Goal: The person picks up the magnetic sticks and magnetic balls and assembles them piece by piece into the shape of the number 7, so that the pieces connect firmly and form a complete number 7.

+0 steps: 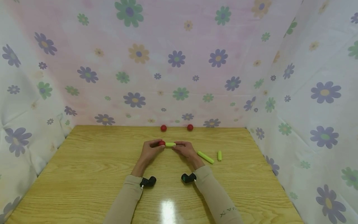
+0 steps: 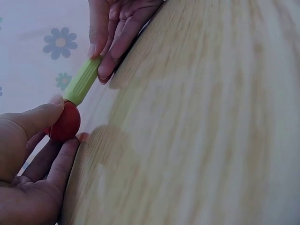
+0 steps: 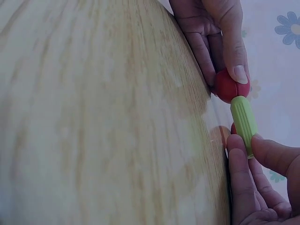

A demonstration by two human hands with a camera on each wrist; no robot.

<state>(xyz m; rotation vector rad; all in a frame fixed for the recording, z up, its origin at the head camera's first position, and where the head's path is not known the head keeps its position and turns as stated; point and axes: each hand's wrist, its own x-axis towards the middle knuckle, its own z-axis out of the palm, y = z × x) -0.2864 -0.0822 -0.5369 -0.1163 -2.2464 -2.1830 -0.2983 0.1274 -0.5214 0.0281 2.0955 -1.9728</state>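
My left hand [image 1: 150, 151] pinches a red ball [image 2: 67, 123] between thumb and fingers, low over the wooden table. Facing it, my right hand [image 1: 185, 150] grips the far end of a short yellow-green ridged stick [image 3: 243, 123]. The stick's other end meets the ball, so the two stand in one line between my hands. In the right wrist view, the left thumb presses on the ball near the joint. Part of the ball is hidden behind the left fingers.
Two more red balls, one left [image 1: 163, 128] and one right [image 1: 190, 127], sit at the table's back edge. Right of my right hand lie a longer yellow-green stick [image 1: 205, 157] and a short one [image 1: 219, 156]. Flowered cloth [image 1: 179, 77] hangs behind and beside the wooden table [image 1: 92, 174].
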